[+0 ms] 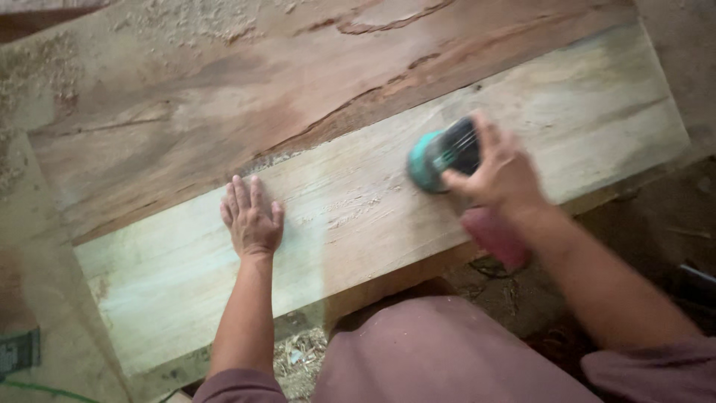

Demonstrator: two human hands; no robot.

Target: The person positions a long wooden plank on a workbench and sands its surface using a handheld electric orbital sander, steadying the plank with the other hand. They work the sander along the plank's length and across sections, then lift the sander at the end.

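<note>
A wide wooden slab (224,112) lies across the view, with a pale sanded band (358,216) along its near edge and darker reddish wood with cracks further back. My right hand (501,173) grips a teal and black power sander (440,155) that rests on the pale band right of the middle. A reddish dust bag (494,237) hangs from the sander below my wrist. My left hand (251,219) lies flat on the pale wood at the left, fingers together and pointing away from me, holding nothing.
Sawdust and wood shavings (179,22) lie on the slab's far part and on the ground (298,358) near my knees. A dark tool (19,351) with a green cord sits at the lower left. The slab's right end (671,112) stops near bare dirt.
</note>
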